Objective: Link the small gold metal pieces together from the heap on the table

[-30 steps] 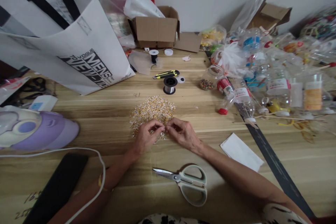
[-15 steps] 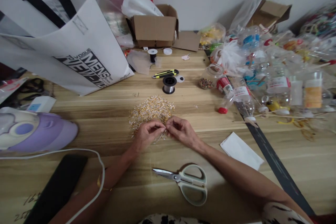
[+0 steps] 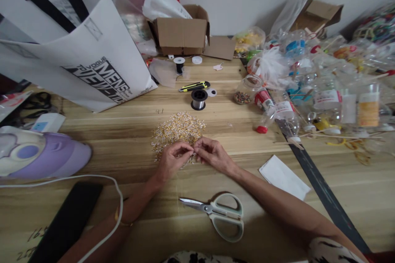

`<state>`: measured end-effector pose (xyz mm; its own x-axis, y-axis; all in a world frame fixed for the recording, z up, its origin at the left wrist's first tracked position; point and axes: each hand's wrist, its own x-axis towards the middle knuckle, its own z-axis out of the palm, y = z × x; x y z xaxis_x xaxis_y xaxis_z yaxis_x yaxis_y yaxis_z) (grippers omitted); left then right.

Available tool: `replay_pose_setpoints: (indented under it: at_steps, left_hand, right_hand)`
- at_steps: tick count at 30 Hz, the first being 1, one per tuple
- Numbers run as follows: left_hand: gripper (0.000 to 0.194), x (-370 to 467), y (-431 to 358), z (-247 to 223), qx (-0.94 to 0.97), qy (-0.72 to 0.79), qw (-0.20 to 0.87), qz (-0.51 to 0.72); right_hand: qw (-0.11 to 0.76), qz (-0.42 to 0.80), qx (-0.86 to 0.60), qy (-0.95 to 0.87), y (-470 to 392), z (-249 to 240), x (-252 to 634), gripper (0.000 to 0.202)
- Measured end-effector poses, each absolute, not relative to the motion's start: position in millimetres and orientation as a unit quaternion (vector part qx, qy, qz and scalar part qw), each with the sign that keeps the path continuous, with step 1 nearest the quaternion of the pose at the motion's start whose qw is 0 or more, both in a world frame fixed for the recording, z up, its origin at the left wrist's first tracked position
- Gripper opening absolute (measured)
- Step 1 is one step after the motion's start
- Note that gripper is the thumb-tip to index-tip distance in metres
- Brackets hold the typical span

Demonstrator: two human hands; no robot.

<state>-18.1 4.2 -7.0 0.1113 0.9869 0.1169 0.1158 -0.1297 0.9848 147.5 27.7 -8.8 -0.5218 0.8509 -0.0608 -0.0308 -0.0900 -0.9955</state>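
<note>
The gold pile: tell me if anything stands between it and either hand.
Nothing visible does. The left hand and right hand are at the near edge of the gold pile. The scissors lie nearer the person and the spool beyond the pile, neither in between.

Craft workspace, home or small workshop, can't tell which: light wood-grain table [image 3: 237, 131] w/ heap of tiny gold & clear pieces [image 3: 179, 127], black spool of silvery wire or thread [image 3: 198, 99], yellow-&-black cutter [image 3: 194, 86], pale-handled metal scissors [image 3: 208, 208].
</note>
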Motion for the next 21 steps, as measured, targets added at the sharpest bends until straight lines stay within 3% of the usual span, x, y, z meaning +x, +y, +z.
replay_pose_setpoints:
  at_steps: [14, 21]
  left_hand:
    - [0.004, -24.6, 8.0, -7.3, 0.567, 0.450, 0.514, 0.460]
    - [0.004, -22.8, 6.2, -8.5, 0.614, 0.419, 0.473, 0.472]
  right_hand:
    - [0.311, 0.720, -0.280, -0.554, 36.9, -5.2, 155.8, 0.027]
    - [0.273, 0.761, -0.271, -0.523, 41.2, -9.7, 158.1, 0.026]
